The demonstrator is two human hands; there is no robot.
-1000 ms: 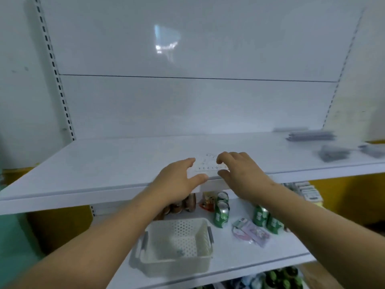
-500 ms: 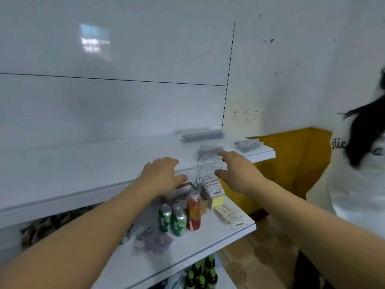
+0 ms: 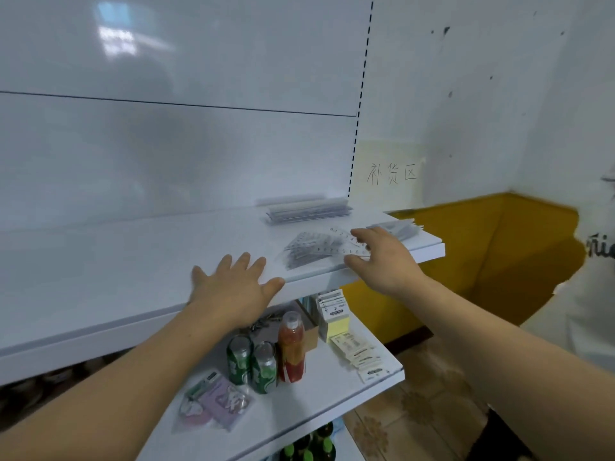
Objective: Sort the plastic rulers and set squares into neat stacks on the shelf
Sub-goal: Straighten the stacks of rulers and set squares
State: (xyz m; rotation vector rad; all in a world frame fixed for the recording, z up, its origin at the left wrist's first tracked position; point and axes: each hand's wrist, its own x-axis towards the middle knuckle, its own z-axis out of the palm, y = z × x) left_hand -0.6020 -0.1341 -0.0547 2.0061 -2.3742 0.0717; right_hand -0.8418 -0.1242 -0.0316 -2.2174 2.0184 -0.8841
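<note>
- Shelf [image 3: 133, 261], centre of frame: white upper board. All the task's stock sits at its right end.
- Ruler stack [image 3: 309, 209], upper centre-right, against the back panel: long clear strips with fairly square edges. By my reading, you can count this one as done.
- Fanned pile [image 3: 304, 251], centre-right, near the front edge: clear pieces splayed at angles, not squared up. This is left to do.
- Small pile [image 3: 396, 227], just right of your right hand, at the shelf's end: corners stick out and it looks untidy. The shapes are too blurred to name.
- Clear numbered piece [image 3: 344, 243]: lies over the fanned pile's right edge, in your grasp. Whether it is a ruler or a set square, I cannot tell.
- Right hand [image 3: 382, 257]: forefinger above and thumb below pinch that piece's right end.
- Left hand [image 3: 233, 287], centre: flat, fingers spread, palm down on the shelf's front lip, holding nothing.
- Progress, as a judgement: one stack is neat; two piles and the held piece are outstanding. You are roughly mid-task.
</note>
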